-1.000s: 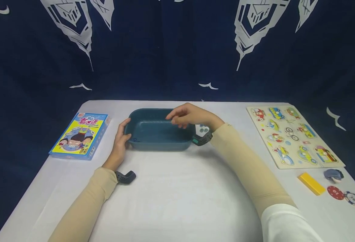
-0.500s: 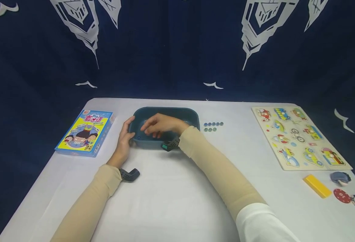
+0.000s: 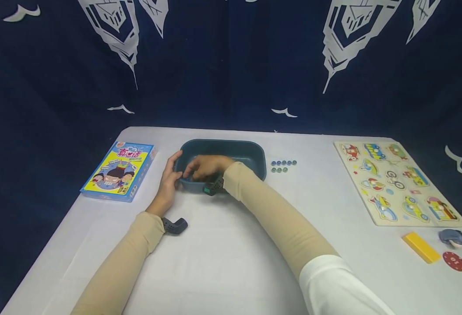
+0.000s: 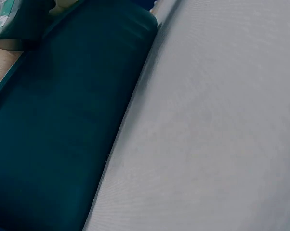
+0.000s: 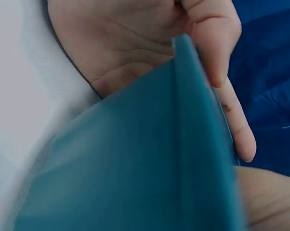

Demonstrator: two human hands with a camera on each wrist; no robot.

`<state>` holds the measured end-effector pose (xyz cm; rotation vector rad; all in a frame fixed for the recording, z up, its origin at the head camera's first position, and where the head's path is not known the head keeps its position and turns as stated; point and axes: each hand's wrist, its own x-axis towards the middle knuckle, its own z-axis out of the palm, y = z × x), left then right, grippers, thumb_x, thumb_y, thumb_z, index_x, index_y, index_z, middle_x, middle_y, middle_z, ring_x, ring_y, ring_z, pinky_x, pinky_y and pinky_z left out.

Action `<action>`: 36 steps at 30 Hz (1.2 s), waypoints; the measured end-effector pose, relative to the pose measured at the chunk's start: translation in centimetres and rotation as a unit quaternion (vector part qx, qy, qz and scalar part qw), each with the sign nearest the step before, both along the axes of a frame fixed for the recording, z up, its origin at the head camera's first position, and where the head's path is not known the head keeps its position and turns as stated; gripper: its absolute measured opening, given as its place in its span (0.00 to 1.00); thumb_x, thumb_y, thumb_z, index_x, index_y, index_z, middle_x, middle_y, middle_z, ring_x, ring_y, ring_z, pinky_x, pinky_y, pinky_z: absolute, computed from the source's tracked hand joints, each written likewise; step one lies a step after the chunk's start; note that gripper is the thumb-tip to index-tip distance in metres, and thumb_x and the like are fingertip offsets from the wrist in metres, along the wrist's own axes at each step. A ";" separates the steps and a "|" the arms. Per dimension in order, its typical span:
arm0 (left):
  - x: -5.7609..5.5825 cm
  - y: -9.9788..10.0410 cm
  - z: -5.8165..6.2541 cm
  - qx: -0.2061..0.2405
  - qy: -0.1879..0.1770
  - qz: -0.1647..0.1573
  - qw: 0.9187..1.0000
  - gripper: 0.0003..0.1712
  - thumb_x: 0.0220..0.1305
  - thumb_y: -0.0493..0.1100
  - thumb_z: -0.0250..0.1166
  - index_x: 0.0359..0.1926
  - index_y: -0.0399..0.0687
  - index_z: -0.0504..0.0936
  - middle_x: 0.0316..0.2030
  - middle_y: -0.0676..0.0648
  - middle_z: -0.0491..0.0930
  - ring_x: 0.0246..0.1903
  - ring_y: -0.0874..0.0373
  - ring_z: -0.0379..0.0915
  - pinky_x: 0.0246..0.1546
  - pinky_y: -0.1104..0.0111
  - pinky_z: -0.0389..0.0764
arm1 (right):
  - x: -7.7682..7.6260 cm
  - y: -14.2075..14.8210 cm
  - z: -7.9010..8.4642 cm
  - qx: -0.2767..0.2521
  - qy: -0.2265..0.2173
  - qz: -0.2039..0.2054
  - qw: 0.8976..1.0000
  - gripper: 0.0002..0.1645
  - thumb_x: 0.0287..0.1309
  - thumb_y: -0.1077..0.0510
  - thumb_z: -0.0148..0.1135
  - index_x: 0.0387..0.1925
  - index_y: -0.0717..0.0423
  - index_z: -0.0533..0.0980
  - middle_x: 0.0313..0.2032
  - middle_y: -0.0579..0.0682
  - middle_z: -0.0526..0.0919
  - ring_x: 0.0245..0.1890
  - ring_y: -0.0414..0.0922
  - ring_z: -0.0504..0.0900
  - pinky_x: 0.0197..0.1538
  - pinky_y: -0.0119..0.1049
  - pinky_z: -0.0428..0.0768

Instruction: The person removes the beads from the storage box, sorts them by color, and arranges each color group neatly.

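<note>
Inside the teal bin, right hand

Large pink characters are spelling 真心话 across the top of the blue-and-yellow boxed card game; its smaller print is blurring beyond reading, and the red poker chip is bearing an illegible mark.

Dark teal bin, yellow block

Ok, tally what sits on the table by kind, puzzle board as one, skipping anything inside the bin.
Marbles: 8
Poker chips: 2
Bin: 1
Boxed game: 1
Puzzle board: 1
Yellow block: 1
Blue-grey item: 1
Total: 15
</note>
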<state>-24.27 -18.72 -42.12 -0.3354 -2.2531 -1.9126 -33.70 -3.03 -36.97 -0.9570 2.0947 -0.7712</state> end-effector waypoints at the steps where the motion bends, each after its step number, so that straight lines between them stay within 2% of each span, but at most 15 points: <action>1: 0.3 0.2 0.4 -0.001 -0.001 -0.002 1.000 0.40 0.58 0.32 0.41 0.75 0.34 0.51 0.77 0.36 0.43 0.78 0.45 0.30 0.75 0.50 0.33 | 0.0 0.0 0.0 0.000 0.004 0.000 1.000 0.22 0.59 0.69 0.55 0.55 0.63 0.79 0.28 0.44 0.76 0.25 0.37 0.69 0.31 0.28 0.69; 5: 1.1 0.8 1.7 -0.014 -0.004 -0.002 1.000 0.39 0.58 0.31 0.40 0.73 0.29 0.51 0.77 0.33 0.44 0.77 0.42 0.31 0.75 0.50 0.34 | 0.0 0.1 -0.2 0.010 0.019 0.006 1.000 0.18 0.59 0.69 0.56 0.50 0.63 0.81 0.38 0.47 0.81 0.32 0.39 0.70 0.35 0.28 0.71; 8: 0.4 0.7 0.7 -0.020 -0.004 0.003 1.000 0.40 0.58 0.31 0.40 0.74 0.32 0.51 0.77 0.35 0.44 0.77 0.44 0.31 0.75 0.51 0.33 | 0.1 0.2 -0.1 0.018 0.023 0.004 1.000 0.17 0.59 0.70 0.56 0.49 0.64 0.81 0.39 0.49 0.82 0.32 0.39 0.70 0.35 0.28 0.70; 12: -1.0 0.4 -1.2 -0.015 0.003 0.004 1.000 0.40 0.59 0.33 0.40 0.76 0.38 0.51 0.78 0.40 0.45 0.78 0.48 0.32 0.75 0.53 0.33 | 0.2 0.3 -0.1 0.015 0.031 -0.003 0.999 0.16 0.57 0.71 0.56 0.46 0.64 0.81 0.31 0.46 0.78 0.26 0.37 0.69 0.30 0.27 0.68; 17: -1.3 0.4 -1.7 -0.010 0.006 0.001 1.000 0.40 0.59 0.35 0.40 0.76 0.43 0.52 0.78 0.42 0.45 0.78 0.50 0.32 0.75 0.51 0.33 | 0.1 0.9 0.5 -0.036 0.027 -0.016 0.999 0.14 0.55 0.72 0.55 0.42 0.63 0.79 0.24 0.45 0.76 0.22 0.37 0.69 0.28 0.28 0.70; 23: -1.3 0.7 -1.3 -0.022 0.000 -0.001 1.000 0.41 0.59 0.36 0.41 0.76 0.45 0.52 0.78 0.43 0.45 0.78 0.50 0.32 0.75 0.50 0.33 | 0.0 3.3 2.1 -0.114 -0.025 -0.041 0.992 0.13 0.60 0.70 0.59 0.47 0.64 0.78 0.23 0.46 0.73 0.24 0.41 0.72 0.32 0.33 0.77; 27: -1.5 0.5 -1.4 -0.028 0.004 0.004 1.000 0.40 0.59 0.36 0.41 0.76 0.44 0.53 0.78 0.43 0.46 0.78 0.50 0.32 0.75 0.50 0.33 | 0.2 6.3 2.9 -0.183 -0.055 -0.052 0.980 0.15 0.62 0.67 0.61 0.49 0.70 0.76 0.27 0.48 0.74 0.27 0.44 0.72 0.34 0.37 0.79; 30: -1.3 0.3 -1.5 -0.028 0.007 0.007 1.000 0.41 0.58 0.35 0.41 0.76 0.43 0.53 0.78 0.43 0.45 0.78 0.49 0.32 0.75 0.51 0.33 | 0.7 9.3 3.3 -0.240 -0.065 -0.071 0.966 0.17 0.62 0.66 0.61 0.50 0.73 0.75 0.30 0.50 0.76 0.30 0.47 0.73 0.35 0.40 0.79; 33: -1.1 0.1 -1.5 -0.030 0.009 0.010 0.999 0.41 0.58 0.35 0.41 0.76 0.43 0.53 0.78 0.43 0.45 0.78 0.50 0.32 0.75 0.51 0.33 | 1.1 12.7 3.5 -0.285 -0.066 -0.112 0.950 0.18 0.62 0.66 0.62 0.50 0.74 0.74 0.32 0.50 0.78 0.32 0.47 0.74 0.35 0.40 0.79; 36: -1.0 -0.2 -1.6 -0.027 0.016 0.012 0.999 0.41 0.58 0.35 0.41 0.76 0.42 0.53 0.78 0.42 0.46 0.78 0.50 0.32 0.75 0.52 0.33 | 1.5 16.2 3.3 -0.315 -0.054 -0.173 0.932 0.16 0.62 0.67 0.63 0.50 0.71 0.76 0.35 0.50 0.79 0.32 0.45 0.75 0.34 0.38 0.79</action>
